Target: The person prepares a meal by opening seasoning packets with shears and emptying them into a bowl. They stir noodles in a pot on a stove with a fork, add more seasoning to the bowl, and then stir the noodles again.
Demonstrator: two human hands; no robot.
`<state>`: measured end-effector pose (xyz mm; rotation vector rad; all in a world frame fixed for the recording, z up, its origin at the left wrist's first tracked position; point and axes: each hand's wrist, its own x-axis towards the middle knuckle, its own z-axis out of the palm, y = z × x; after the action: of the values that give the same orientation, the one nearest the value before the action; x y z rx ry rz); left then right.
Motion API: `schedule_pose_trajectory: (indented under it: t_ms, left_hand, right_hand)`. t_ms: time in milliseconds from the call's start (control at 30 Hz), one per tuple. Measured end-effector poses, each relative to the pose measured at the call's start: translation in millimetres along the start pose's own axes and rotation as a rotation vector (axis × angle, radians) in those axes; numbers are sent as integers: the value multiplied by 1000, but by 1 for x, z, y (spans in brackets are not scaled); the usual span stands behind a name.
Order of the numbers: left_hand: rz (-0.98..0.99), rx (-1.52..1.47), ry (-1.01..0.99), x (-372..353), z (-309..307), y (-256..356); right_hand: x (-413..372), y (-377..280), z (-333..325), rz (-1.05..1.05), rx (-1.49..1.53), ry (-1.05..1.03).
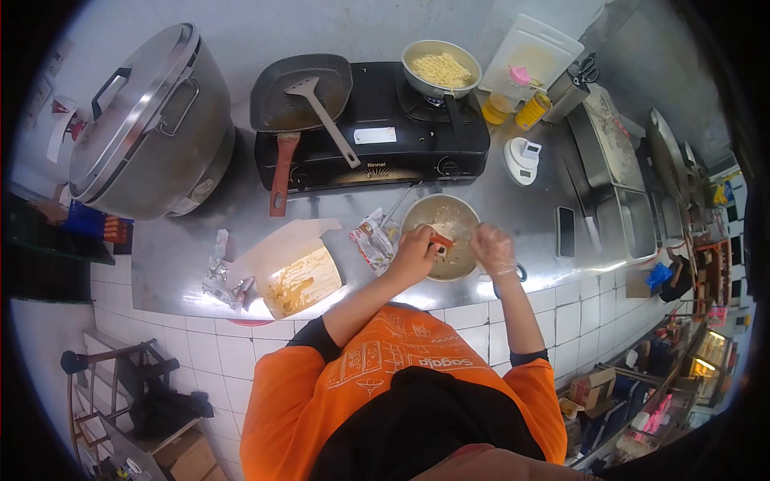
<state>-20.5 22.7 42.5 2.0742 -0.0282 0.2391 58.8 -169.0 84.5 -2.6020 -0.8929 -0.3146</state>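
At the counter's (529, 216) front edge, the left hand (413, 255) pinches a small orange packet (441, 240) over a metal bowl (441, 197) of pale food. The packet looks light, thin and slippery, best held by an edge. The gloved right hand (493, 248) curls beside it; whether it grips anything I cannot tell. A pot (421, 85) behind holds yellow noodles.

A round metal bowl (441, 197) stands upright near the front edge of the steel counter (529, 216), holding a pale mixture (455, 222). A small orange piece (440, 240) sits just above that mixture.
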Motion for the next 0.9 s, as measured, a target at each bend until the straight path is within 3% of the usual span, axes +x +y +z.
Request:
schedule_pose_trajectory:
  t_ms: [100, 300, 367, 433, 500, 567, 633, 867, 900]
  left_hand:
    - [60, 51, 50, 1, 8, 0]
    - [149, 231, 4, -1, 30, 10]
    - [254, 429, -163, -5, 35, 1]
    - [290, 426, -128, -7, 44, -10]
    - [329, 423, -87, -6, 42, -6]
    - [61, 47, -170, -6, 30, 12]
    - [14, -60, -147, -7, 30, 11]
    - [107, -55, -49, -7, 42, -4]
    - [118, -78, -26, -6, 44, -5]
  right_hand:
    - [14, 17, 0, 133, 68, 50]
    - [74, -39, 35, 162, 774, -176]
    - [102, -66, 36, 88, 706, -403]
    - [121, -94, 65, 20, 232, -591]
    - [119, -112, 97, 12, 98, -694]
    - [117, -128, 94, 1, -40, -796]
    - [115, -144, 72, 57, -37, -985]
    - [107, -158, 81, -1, -53, -960]
    - [105, -156, 78, -86, -109, -940]
